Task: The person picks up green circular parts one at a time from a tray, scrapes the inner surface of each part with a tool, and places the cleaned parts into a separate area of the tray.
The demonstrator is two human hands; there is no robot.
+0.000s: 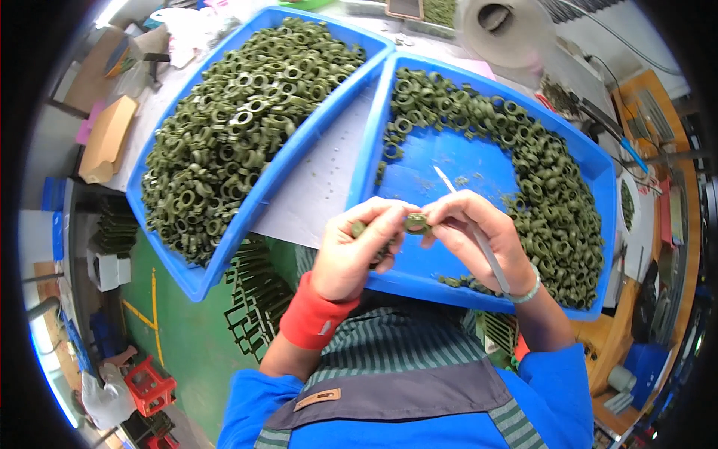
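Pinched between thumb and fingers of my left hand (340, 251) is a small olive-green ring (416, 223). More green rings (358, 229) are tucked in that same palm. My right hand (486, 232) is closed around a slim, knife-like metal tool (491, 263), whose pale pointed tip sticks out past the fingers. The right fingertips touch the far side of the pinched ring. Both hands are over the near edge of the right blue tray (441, 161), where many similar rings (557, 202) lie along the back and right sides.
A second blue tray (254, 196), heaped with green rings (224, 135), stands at the left. White sheeting (318, 187) with small scraps lies between the trays. Dark green racks (254, 299) stand below on the floor. A red stool (149, 385) is at lower left; a cardboard piece (108, 142) lies left.
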